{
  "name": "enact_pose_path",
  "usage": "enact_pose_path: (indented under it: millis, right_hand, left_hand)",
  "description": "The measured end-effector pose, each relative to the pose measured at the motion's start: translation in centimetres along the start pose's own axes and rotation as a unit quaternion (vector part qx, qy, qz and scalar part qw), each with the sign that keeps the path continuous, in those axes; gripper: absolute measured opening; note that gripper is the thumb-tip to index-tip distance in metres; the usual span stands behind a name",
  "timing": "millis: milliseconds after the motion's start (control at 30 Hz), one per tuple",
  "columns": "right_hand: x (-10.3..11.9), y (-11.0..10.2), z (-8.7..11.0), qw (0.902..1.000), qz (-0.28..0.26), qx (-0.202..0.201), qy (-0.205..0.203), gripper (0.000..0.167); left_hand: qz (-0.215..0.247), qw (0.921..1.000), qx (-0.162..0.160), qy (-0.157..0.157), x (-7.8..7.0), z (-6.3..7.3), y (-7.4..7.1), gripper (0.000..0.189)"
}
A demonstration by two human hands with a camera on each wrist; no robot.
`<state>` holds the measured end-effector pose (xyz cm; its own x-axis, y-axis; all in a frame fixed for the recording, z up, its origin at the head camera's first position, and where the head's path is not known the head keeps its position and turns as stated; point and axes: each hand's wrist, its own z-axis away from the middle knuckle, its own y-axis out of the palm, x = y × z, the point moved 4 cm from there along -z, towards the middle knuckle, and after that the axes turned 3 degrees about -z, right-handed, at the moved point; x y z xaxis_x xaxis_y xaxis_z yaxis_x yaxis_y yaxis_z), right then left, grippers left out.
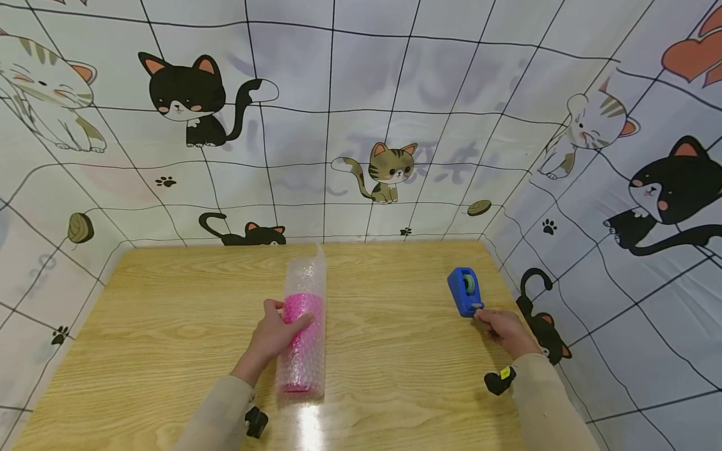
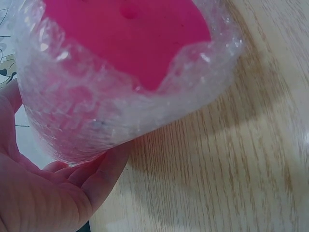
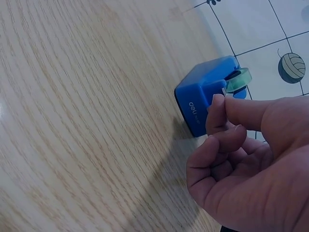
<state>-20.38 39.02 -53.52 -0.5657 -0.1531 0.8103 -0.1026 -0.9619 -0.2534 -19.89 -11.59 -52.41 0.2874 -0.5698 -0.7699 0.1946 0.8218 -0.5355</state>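
Observation:
A pink cylinder [image 1: 301, 363] lies lengthwise on the table, rolled in clear bubble wrap [image 1: 304, 270] that extends past its far end. My left hand [image 1: 273, 335] grips the roll from its left side, thumb across the top. The left wrist view shows the cylinder's flat pink end [image 2: 135, 36] inside the wrap, with fingers curled under the side. At the right, a blue tape dispenser [image 1: 459, 297] holds a greenish tape roll [image 3: 240, 81]. My right hand [image 1: 507, 331] is at its near end, thumb and forefinger pinching the tape's end at the cutter.
The wood-grain table [image 1: 389, 351] reaches back to a white curtain [image 1: 361, 81] printed with cats and grid lines. This curtain also hangs along the left and right sides. The dispenser stands near the table's right edge.

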Motion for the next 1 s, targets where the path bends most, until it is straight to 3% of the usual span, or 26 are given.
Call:
enact_pose_path:
  millis: [367, 667, 1000]
  right_hand:
    - [0.0, 0.2, -0.1, 0.9995, 0.027, 0.01, -0.014, 0.025]
    - [-0.9, 0.1, -0.8, 0.9991, 0.04, -0.012, -0.003, 0.043]
    - [-1.0, 0.4, -0.8, 0.9993, 0.026, -0.027, -0.007, 0.025]
  left_hand:
    - [0.008, 1.0, 0.0, 0.0, 0.1, -0.1, 0.0, 0.085]
    - [0.005, 1.0, 0.001, 0.005, 0.1, 0.0, 0.1, 0.086]
    - [0.004, 1.0, -0.003, 0.0, 0.2, -0.1, 0.1, 0.085]
